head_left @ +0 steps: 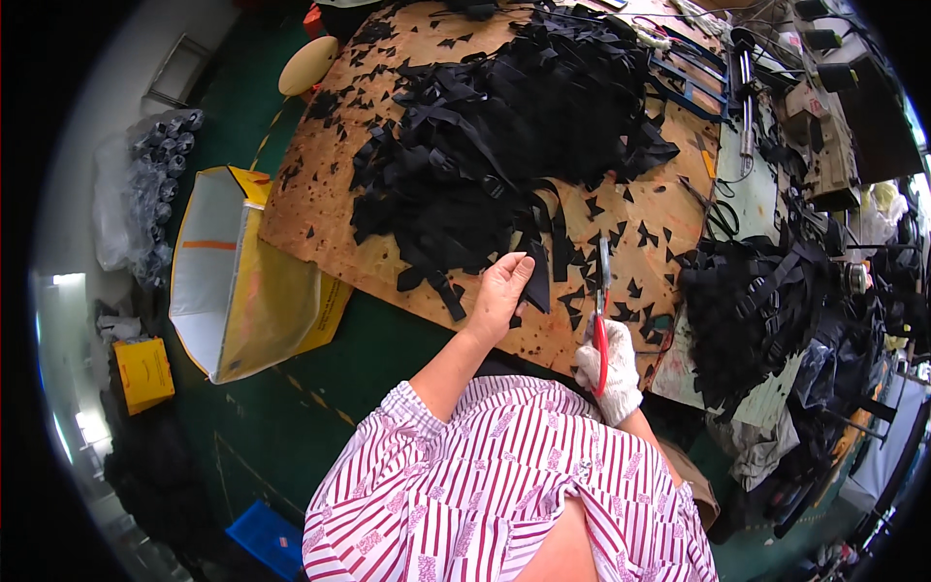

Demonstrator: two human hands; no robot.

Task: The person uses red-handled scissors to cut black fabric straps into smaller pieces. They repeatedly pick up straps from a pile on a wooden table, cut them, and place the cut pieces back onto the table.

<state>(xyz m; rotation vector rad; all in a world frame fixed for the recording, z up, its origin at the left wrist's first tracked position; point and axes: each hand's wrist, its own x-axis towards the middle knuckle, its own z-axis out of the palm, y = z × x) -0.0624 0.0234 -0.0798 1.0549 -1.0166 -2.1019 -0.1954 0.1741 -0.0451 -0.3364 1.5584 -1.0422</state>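
Note:
My left hand pinches the end of a black webbing strap between thumb and fingers, near the table's front edge. The strap joins a large heap of black fabric and straps lying ahead of it. In a white knitted glove, my right hand is closed around red-handled scissors. Their blades point away from me, to the right of the strap and apart from it. Whether the blades are parted is hard to make out. Small black triangular offcuts lie scattered near the scissors.
The wooden table carries more black scraps. A second pair of scissors with black handles lies at the right, beyond a pile of black straps. A yellow-and-white open bag stands on the floor at the left, near a yellow box.

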